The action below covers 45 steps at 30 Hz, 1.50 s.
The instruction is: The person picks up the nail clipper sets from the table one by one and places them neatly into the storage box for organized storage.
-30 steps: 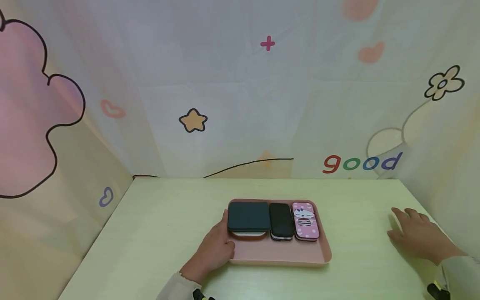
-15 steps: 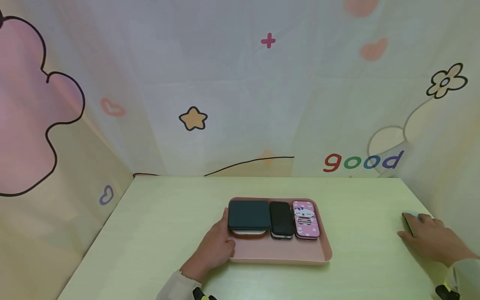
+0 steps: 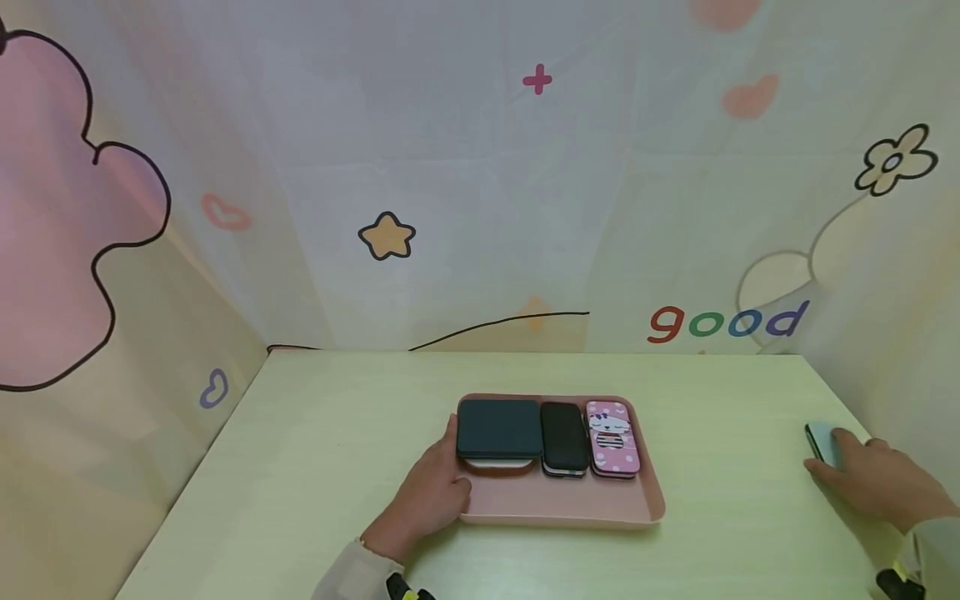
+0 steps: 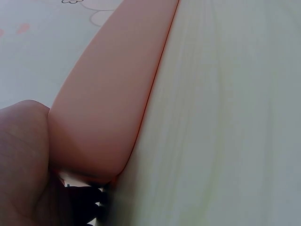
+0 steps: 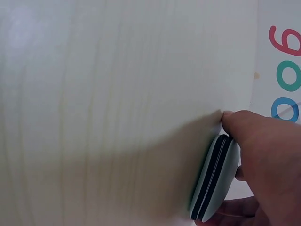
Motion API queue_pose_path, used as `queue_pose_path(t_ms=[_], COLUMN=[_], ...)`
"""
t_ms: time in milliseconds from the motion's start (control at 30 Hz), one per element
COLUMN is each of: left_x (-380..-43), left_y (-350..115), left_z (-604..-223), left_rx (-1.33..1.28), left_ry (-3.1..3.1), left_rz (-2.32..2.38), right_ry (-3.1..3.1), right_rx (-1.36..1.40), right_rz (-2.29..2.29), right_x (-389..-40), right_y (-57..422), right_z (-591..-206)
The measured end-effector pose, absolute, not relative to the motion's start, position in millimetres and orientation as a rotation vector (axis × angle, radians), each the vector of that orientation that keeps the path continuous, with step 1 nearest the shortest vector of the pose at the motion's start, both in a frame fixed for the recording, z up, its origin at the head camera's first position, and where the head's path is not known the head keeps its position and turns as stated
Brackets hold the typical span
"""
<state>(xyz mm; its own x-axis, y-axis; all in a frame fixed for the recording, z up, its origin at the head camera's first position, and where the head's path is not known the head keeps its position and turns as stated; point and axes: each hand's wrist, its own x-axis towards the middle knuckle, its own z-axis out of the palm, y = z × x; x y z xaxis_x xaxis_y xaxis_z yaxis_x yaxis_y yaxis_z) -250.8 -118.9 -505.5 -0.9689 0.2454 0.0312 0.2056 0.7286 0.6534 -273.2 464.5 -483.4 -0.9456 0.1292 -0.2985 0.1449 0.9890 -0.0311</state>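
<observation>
My left hand grips the left side of a pink tray, near its front corner. In the left wrist view the palm lies against the tray's outer wall. A dark green rectangular case lies in the tray over something white and brown. Beside it are a black rounded case and a pink one with a cartoon cat. Far right, my right hand holds a pale blue rounded case between thumb and fingers; the right wrist view shows its dark edge band.
The pale wooden table runs back to a printed curtain. Curtain also hangs along both sides, close by the right hand.
My right hand has shifted right and slightly forward, then drawn back a little, and the pale blue case now shows between its fingers. The left hand and tray keep their places.
</observation>
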Motion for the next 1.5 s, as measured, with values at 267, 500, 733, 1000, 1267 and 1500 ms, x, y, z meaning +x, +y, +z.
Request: queue_pose_path(t_ms=[267,500,733,1000,1267,1500], left_x=[-252,-252,-253,-254,-254,-254], left_y=[-118,-119,-120,-118,-119,-120], left_z=[-506,-506,-507,-508,-509,-508], left_rx=[0.371,0.357,0.359,0.363,0.375,0.375], left_ry=[2.868,2.869,2.871,2.87,2.864,2.855], left_rz=[1.064,1.054,1.054,1.058,1.059,1.07], right_ry=[2.988,3.048,3.044,3.08,3.114,3.092], right_rx=[-0.048,-0.164,-0.232,-0.359,-0.445,-0.459], right_rz=[-0.068,-0.145,-0.214,-0.165,-0.172,-0.197], right_x=[-270,-269,-268,-266,-268,-272], right_y=[469,467,453,426,404,386], right_z=[-483,-484,-479,-475,-471,-469])
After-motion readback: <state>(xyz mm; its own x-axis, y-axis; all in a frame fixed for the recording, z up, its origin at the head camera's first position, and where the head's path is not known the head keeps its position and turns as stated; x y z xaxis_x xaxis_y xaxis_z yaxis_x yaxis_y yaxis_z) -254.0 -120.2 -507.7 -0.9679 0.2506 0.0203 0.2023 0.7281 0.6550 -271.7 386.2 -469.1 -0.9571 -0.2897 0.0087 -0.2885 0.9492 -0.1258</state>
